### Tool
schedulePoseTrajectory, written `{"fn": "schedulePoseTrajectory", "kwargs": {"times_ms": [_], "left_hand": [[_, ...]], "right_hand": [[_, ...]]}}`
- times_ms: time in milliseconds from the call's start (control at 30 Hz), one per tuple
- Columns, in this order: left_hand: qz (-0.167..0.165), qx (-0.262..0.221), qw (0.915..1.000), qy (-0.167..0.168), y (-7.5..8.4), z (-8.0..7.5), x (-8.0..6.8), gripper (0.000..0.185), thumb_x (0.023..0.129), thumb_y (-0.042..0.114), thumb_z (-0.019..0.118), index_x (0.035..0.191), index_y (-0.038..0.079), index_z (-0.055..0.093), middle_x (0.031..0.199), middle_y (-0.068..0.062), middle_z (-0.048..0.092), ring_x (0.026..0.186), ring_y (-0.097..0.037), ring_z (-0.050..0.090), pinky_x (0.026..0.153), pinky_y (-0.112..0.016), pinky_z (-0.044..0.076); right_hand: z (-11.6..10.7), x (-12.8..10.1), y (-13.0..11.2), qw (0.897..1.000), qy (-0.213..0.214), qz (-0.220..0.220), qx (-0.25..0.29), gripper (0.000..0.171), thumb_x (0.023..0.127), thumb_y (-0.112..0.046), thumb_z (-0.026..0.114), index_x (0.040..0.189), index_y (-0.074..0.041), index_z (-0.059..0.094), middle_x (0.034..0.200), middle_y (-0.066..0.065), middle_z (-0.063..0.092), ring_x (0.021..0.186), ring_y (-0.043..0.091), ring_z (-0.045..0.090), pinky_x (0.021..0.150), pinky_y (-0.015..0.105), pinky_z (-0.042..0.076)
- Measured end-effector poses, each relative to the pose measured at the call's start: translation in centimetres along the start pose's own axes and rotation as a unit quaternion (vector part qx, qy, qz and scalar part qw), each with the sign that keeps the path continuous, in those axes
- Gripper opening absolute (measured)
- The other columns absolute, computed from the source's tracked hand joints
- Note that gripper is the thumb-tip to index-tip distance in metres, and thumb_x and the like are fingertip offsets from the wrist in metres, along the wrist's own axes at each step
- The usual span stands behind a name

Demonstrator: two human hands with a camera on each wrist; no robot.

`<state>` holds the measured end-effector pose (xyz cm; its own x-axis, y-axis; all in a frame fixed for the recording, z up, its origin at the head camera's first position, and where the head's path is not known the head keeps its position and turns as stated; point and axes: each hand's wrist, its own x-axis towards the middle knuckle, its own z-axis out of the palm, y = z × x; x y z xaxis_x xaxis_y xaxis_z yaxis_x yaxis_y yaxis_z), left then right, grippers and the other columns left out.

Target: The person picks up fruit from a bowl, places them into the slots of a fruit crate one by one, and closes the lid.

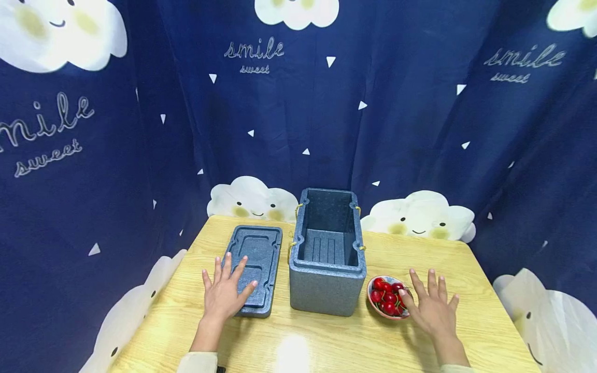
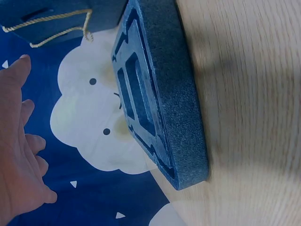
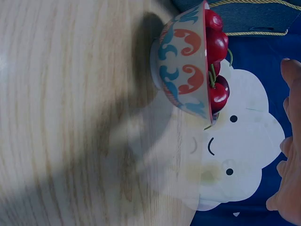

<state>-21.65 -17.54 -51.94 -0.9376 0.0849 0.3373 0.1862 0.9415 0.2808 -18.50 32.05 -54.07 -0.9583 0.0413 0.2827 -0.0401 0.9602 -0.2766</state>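
My left hand [image 1: 225, 292] hovers with spread fingers over the near left part of a dark grey foam lid [image 1: 265, 259], which lies on the table; the left wrist view shows the lid [image 2: 181, 108] beside and apart from that hand. My right hand [image 1: 432, 310], fingers spread too, is beside a patterned bowl [image 1: 373, 303] of red cherries [image 1: 389, 298], its thumb overlapping the rim in the head view. From the right wrist, the bowl [image 3: 181, 70] shows red and blue swirls, and the hand [image 3: 292, 155] is apart from it. Neither hand holds anything.
Between lid and bowl stands a deep grey foam box [image 1: 326, 290], uncovered, with yellow rope handles [image 1: 291, 244] on its sides. All of it is on a light wooden table [image 1: 261, 342]. A dark blue curtain [image 1: 289, 103] with clouds hangs behind and at both sides.
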Motion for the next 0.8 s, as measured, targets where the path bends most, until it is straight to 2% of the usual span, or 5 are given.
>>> {"fn": "schedulePoseTrajectory", "kwargs": {"times_ms": [200,400,600,800], "left_hand": [[0.000,-0.004,1.0000,0.001,0.0,0.0,-0.2,0.070,0.084,0.057,0.055,0.142,0.022,0.040,0.149,-0.021,0.018,0.136,-0.039,0.003,0.101,-0.061,-0.011],[0.013,-0.004,0.9999,0.002,0.1,-0.2,-0.1,0.069,0.085,0.057,0.053,0.143,0.021,0.039,0.149,-0.021,0.018,0.136,-0.039,0.002,0.101,-0.062,-0.009],[0.005,-0.003,1.0000,-0.006,0.2,-0.3,-0.3,0.070,0.085,0.057,0.055,0.143,0.022,0.039,0.149,-0.021,0.017,0.136,-0.039,0.002,0.100,-0.063,-0.009],[0.012,-0.005,0.9999,0.003,0.3,-0.3,-0.6,0.069,0.084,0.057,0.056,0.142,0.021,0.041,0.148,-0.022,0.020,0.136,-0.041,0.005,0.100,-0.064,-0.005]], "right_hand": [[-0.5,-0.4,-0.2,1.000,-0.004,0.005,-0.002,0.065,0.095,-0.050,0.039,0.150,-0.021,0.018,0.148,0.030,0.007,0.134,0.044,-0.010,0.090,0.073,-0.009],[-1.1,-1.1,-0.1,1.000,0.007,0.008,-0.009,0.065,0.094,-0.050,0.041,0.149,-0.021,0.021,0.148,0.030,0.009,0.134,0.045,-0.007,0.089,0.075,-0.007],[-0.7,-1.5,-0.1,1.000,0.000,0.001,-0.014,0.065,0.094,-0.052,0.041,0.148,-0.021,0.023,0.148,0.029,0.009,0.134,0.044,-0.007,0.089,0.074,-0.008],[-0.2,-1.5,-1.1,1.000,0.008,-0.008,-0.003,0.066,0.093,-0.053,0.042,0.148,-0.022,0.024,0.148,0.028,0.011,0.135,0.042,-0.006,0.089,0.075,-0.005]]}}
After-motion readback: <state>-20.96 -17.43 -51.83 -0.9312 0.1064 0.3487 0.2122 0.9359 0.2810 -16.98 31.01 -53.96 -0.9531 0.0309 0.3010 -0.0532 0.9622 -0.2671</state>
